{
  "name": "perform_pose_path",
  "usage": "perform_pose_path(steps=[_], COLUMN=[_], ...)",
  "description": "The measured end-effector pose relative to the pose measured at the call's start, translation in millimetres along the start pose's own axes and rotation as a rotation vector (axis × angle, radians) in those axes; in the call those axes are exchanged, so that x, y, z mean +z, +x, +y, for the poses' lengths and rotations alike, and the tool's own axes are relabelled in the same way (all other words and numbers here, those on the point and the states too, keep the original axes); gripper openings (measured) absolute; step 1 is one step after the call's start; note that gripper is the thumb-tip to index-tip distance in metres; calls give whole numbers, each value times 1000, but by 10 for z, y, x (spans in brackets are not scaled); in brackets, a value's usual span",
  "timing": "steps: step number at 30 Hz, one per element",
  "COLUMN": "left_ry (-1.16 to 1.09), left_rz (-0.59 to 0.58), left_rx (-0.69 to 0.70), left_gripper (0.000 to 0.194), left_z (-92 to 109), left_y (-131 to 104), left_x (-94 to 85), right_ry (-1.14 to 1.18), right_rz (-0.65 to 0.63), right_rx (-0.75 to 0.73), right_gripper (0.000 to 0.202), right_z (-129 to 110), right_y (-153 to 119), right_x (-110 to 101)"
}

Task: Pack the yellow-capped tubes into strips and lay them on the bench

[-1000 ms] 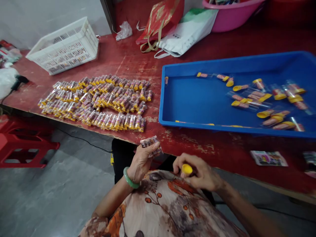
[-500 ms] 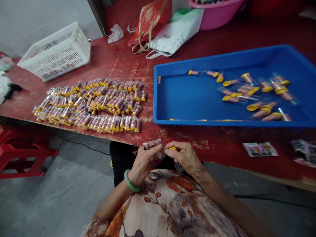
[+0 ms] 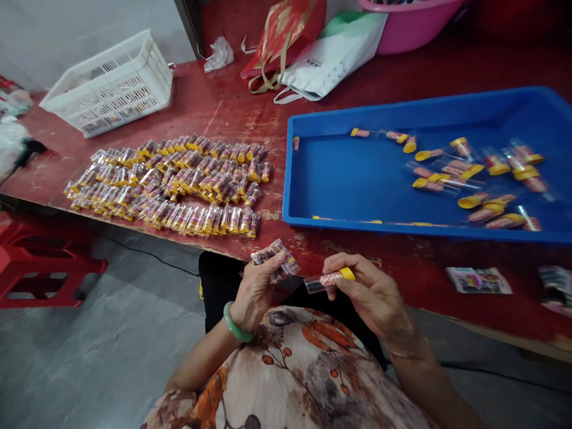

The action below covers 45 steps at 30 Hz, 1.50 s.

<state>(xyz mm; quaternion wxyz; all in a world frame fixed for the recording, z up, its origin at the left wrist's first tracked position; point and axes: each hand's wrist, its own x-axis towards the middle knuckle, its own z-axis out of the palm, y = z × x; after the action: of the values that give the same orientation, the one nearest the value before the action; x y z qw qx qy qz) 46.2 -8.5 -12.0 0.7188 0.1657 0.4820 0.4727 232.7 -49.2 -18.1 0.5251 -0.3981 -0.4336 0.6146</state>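
Note:
My left hand is closed on a clear printed plastic wrapper, pinned under the thumb. In my right hand is a clear plastic tube with a yellow cap and pink-and-white contents, its clear end pointing toward the left hand. Tube and wrapper are close together but apart, above my lap at the table's front edge. More yellow-capped tubes lie loose in the blue tray at the right. Rows of wrapped tubes lie packed together on the table at the left.
The red table also bears a white plastic crate, a red bag, a white bag and a pink basin. A flat printed packet lies at the front right. Red stools stand at the left.
My hands have drawn apart. The right hand has moved right and turned the tube to point left; the wrapper in my left hand is now more visible. The view has shifted slightly.

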Motion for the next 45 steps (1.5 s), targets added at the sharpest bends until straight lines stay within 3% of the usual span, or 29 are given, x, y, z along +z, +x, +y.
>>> perform_pose_path(steps=[5, 11, 20, 23, 29, 35, 40, 45], left_ry=[-41, -147, -235, -237, -244, -248, -273, -271], left_rz=[56, 118, 97, 118, 163, 147, 95, 93], left_rx=[-45, -200, -265, -269, -254, -264, -292, -319], left_gripper=[31, 27, 21, 20, 24, 26, 24, 26], left_z=[23, 58, 61, 67, 57, 41, 37, 48], left_y=[-38, -84, -82, -82, -43, -36, -51, -68], left_x=[41, 81, 80, 87, 47, 38, 24, 46], right_ry=[31, -55, -632, -664, -532, -456, -572, -852], right_rz=[37, 118, 220, 211, 328, 254, 254, 263], right_rx=[-132, -230, -615, -640, -624, -618, -645, -804], right_gripper=[9, 15, 32, 34, 35, 37, 36, 41], right_z=[48, 142, 244, 248, 205, 182, 241, 233], right_y=[-25, -41, -45, -69, -79, -74, -59, -66], right_x=[115, 182, 220, 218, 200, 231, 214, 220])
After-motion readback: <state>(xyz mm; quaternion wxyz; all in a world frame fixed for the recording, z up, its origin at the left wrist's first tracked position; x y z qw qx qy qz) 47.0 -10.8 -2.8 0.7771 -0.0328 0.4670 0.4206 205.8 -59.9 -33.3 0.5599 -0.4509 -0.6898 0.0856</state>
